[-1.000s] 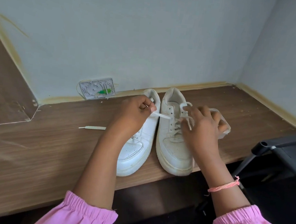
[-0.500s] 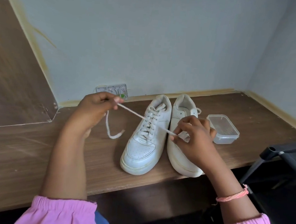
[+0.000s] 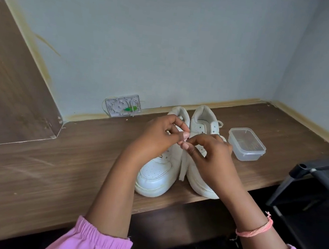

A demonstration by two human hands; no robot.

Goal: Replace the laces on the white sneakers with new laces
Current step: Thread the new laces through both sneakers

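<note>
Apparently both hands (image 3: 185,146) on lace (image 3: 182,166)

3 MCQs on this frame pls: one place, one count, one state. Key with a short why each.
1. The clear plastic container sits where?
A. right of the sneakers
B. left of the sneakers
C. on a sneaker

2. How many white sneakers?
A. one
B. two
C. three

3. The lace is:
A. lying flat on the desk
B. inside the container
C. pinched by both hands, hanging down

Key: A, it stands beside the right sneaker; B, left sneaker plus the right one; C, left hand and right hand meet on it.
</note>
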